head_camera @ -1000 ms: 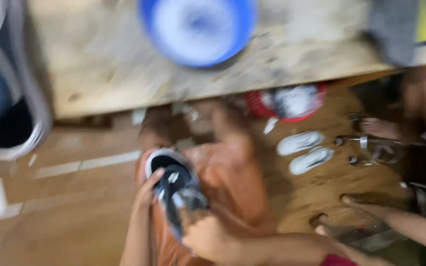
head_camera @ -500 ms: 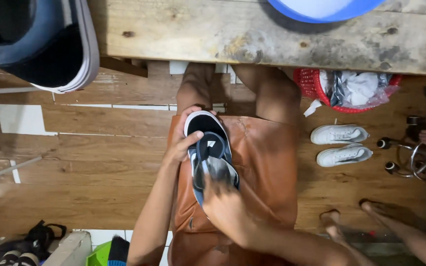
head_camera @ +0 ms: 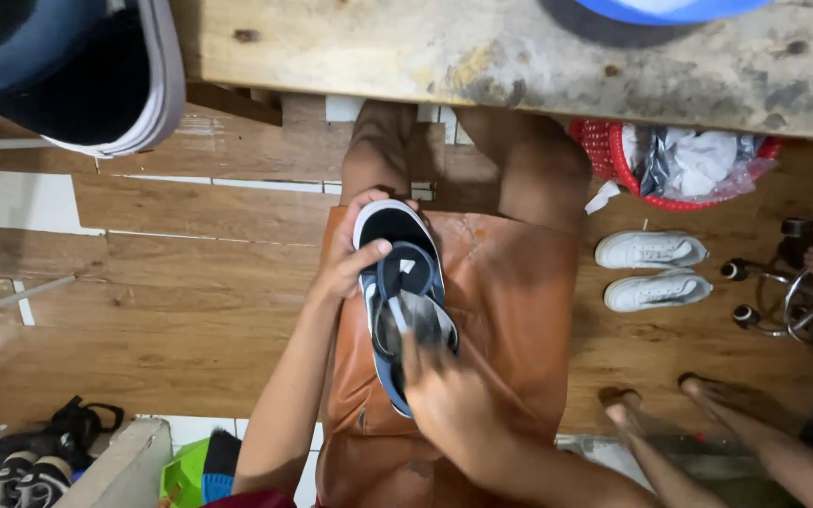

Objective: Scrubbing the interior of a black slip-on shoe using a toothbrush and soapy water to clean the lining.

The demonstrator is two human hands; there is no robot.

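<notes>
I see the sandal (head_camera: 405,306) lying over the lap, on the brown apron (head_camera: 491,320) that covers both thighs. It is dark blue with a white sole edge and blue straps. Its long axis runs up and down the picture, tilted a little: the rounded end with the dark insole points up toward the wooden table (head_camera: 482,52), and the other end points down toward the body, slightly to the right.

My left hand (head_camera: 350,254) grips the sandal at its upper end. The fingers curl around the far left edge, and the thumb is pressed down across the front strap, so the hand is clamped on the sandal, not spread.

My right hand (head_camera: 449,400) sits over the lower end of the sandal, closed around that part. It is blurred, so I cannot tell exactly how the fingers lie, only that they are bunched against the straps and sole.

Right of the sandal, on the wooden floor, stand 2 white shoes (head_camera: 653,268) side by side. Above them, just under the table edge, is a red basket (head_camera: 613,155) holding a plastic bag. A blue basin (head_camera: 661,9) rests on the table at the top. Down and to the right of the sandal are another person's bare feet (head_camera: 651,404).
</notes>
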